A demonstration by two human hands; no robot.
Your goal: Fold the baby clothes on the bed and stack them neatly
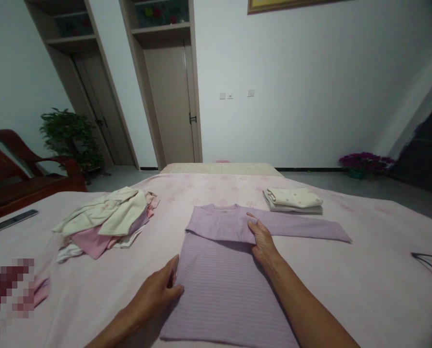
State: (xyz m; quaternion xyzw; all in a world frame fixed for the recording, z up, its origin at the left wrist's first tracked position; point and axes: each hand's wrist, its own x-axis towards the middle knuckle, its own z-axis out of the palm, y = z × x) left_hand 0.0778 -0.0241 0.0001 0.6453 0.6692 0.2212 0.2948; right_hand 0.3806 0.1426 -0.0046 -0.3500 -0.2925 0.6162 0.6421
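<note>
A lilac ribbed long-sleeved shirt [226, 285] lies spread on the pink bed cover, neckline away from me. Its left sleeve [216, 229] is folded across the chest, and the other sleeve [306, 226] stretches out to the right. My right hand [261, 239] grips the end of the folded sleeve near the right side of the chest. At the shirt's left edge rests my left hand [163, 285], thumb and fingers apart, the fingertips touching or very near the cloth. The undersides of both hands are hidden.
A loose heap of clothes [107, 220] lies to the left, a folded stack [294, 199] at the back right. A phone-like dark slab [11, 222] sits at far left. Thin black cable or wire [429, 261] lies at the right edge. The lower left corner is pixelated.
</note>
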